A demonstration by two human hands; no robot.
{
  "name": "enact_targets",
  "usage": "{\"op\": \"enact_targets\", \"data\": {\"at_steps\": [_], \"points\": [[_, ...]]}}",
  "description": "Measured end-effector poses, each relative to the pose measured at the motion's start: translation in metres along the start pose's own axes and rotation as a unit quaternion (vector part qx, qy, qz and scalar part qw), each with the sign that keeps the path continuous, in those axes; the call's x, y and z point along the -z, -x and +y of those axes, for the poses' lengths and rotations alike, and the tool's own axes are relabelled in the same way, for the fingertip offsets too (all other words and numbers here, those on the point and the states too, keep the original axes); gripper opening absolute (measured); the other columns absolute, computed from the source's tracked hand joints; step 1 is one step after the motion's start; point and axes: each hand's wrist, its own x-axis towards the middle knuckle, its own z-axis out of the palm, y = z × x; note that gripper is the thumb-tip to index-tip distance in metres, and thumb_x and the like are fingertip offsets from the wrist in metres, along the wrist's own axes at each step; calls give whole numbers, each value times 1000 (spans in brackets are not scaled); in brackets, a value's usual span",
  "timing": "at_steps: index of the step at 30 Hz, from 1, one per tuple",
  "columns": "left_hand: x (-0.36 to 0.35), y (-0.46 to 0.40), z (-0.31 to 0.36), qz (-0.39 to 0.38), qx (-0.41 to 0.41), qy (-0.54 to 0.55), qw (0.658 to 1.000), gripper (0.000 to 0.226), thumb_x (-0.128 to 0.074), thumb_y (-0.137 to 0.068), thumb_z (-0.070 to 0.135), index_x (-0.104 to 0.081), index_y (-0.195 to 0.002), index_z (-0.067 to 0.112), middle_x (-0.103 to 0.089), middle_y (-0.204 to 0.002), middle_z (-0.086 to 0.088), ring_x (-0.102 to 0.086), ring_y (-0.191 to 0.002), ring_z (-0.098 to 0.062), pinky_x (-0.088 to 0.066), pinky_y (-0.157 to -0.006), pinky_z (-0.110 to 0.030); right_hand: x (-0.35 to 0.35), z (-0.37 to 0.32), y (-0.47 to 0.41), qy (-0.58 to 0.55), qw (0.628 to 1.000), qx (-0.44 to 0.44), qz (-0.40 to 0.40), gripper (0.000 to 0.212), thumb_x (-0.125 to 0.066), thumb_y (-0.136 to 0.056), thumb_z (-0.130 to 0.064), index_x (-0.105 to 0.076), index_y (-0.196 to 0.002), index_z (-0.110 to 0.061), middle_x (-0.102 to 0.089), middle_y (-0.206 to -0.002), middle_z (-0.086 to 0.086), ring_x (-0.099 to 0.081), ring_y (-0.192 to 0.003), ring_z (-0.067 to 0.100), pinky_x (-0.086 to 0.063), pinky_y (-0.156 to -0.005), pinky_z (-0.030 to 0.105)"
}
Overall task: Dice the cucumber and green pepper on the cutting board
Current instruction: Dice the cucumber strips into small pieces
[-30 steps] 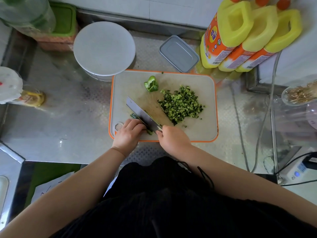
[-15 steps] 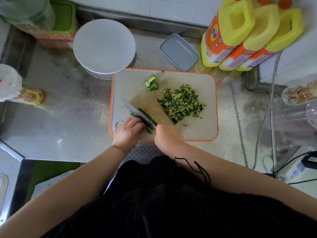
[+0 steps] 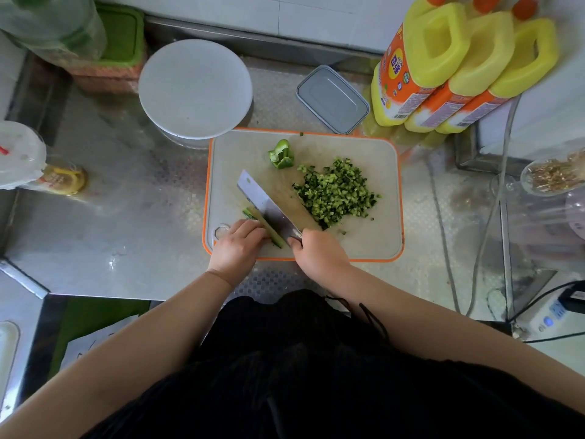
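Two hands are at work on the cutting board [image 3: 373,245], which lies on the shiny metal surface [image 3: 133,217]. On the left side of the board, the left hand [image 3: 235,247] presses down on the cucumber strips [image 3: 269,231] with bent fingers, holding them flat. Right beside those fingers sits the knife [image 3: 269,207], its wide blade lying along the strips. The right hand [image 3: 319,250] is wrapped tight around the knife handle.

Farther back on the board lies the green pepper piece [image 3: 280,158], not yet cut small. To the right of the knife is a pile of diced cucumber [image 3: 337,193], already done.

Here is what could go wrong. The blade is very close to the left fingers, so one slip could nick them. The strips are thin and wet, so they could slide or roll out from under the hand. Little cubes near the board's edge could get pushed off onto the surface.
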Motion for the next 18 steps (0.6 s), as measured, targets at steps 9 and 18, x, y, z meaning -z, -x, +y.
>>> {"op": "enact_targets", "data": {"at_steps": [9, 18], "points": [[0, -1, -2, -23, -3, -18, 1000, 23, -50, -88, 12, -72, -92, 9, -66, -97, -6, -60, -83, -26, -54, -61, -36, -3, -5, 7, 45, 999, 26, -10, 23, -43, -99, -27, -56, -96, -8, -63, -93, 13, -59, -85, 33, -39, -63, 33], [-3, -1, -7, -29, 18, -14, 999, 22, -51, -88, 14, -71, -93, 9, -67, -101, -6, -63, -86, -28, -54, -64, -39, -10, -13, 0, 31, 999, 7, -13, 11, -48, -97, -18, -55, -91, -12, -60, -88, 9, -53, -76, 28, -36, -61, 31]]}}
